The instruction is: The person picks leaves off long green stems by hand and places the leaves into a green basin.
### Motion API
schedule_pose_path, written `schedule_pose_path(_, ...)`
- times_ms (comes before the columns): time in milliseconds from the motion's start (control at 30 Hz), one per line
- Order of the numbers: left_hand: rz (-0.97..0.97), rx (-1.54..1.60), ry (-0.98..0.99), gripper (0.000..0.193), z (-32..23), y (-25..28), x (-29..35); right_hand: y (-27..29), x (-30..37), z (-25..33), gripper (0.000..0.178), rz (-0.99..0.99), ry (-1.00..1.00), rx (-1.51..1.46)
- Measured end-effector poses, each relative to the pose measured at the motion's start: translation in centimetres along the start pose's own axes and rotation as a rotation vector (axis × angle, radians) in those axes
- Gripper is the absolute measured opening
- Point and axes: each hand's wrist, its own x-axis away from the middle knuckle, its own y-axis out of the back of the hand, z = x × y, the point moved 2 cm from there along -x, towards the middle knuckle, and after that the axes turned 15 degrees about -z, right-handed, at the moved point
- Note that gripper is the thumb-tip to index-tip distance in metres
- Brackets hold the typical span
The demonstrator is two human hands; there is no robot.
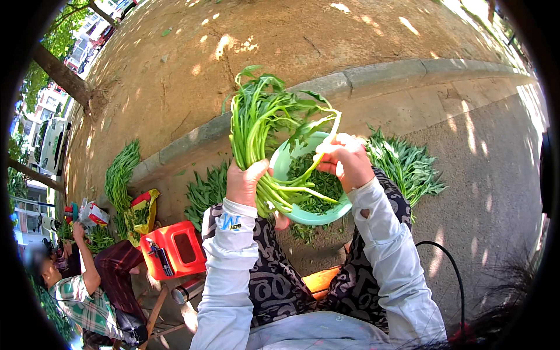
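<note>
A thick bunch of long-stemmed leafy greens (256, 128) stands upright in my left hand (244, 182), whose fingers wrap round the stems. The cut ends fan out to the right below the grip. My right hand (349, 160) pinches a single pale green stem (335, 123), which bends over at the top toward the bunch. Behind and below both hands sits a mint-green basin (319, 217) between my knees. Loose green leaves (322, 182) lie inside it, partly hidden by the bunch and my hand.
Piles of greens lie right of my knee (402, 160), left of it (207, 192) and farther left (122, 175). A red plastic container (172, 249) stands at my left. Beyond it a person in a checked shirt (87, 309) sits. A stone curb (385, 74) crosses ahead.
</note>
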Motion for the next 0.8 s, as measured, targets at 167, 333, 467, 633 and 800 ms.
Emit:
schedule_pose_path(167,-0.138,0.036,-0.049,0.021,-1.1,1.3,-0.5,2.5,-0.9,1.9,0.008,-0.216,0.124,-0.231)
schedule_pose_path(333,-0.085,0.108,0.043,0.022,-0.7,1.5,-0.4,2.4,-1.0,2.2,0.016,-0.183,0.193,-0.219)
schedule_pose_path(467,0.021,0.113,0.184,0.021,0.0,0.2,0.2,0.7,-0.2,1.3,0.028,-0.036,0.102,-0.059)
schedule_pose_path(633,0.131,0.162,0.205,0.02,1.0,-1.0,0.7,-1.0,0.7,0.2,0.011,0.188,-0.029,0.036)
schedule_pose_path(800,0.15,0.051,-0.107,0.034,2.0,-2.7,1.3,-1.6,0.4,-1.5,0.016,0.215,-0.027,0.217)
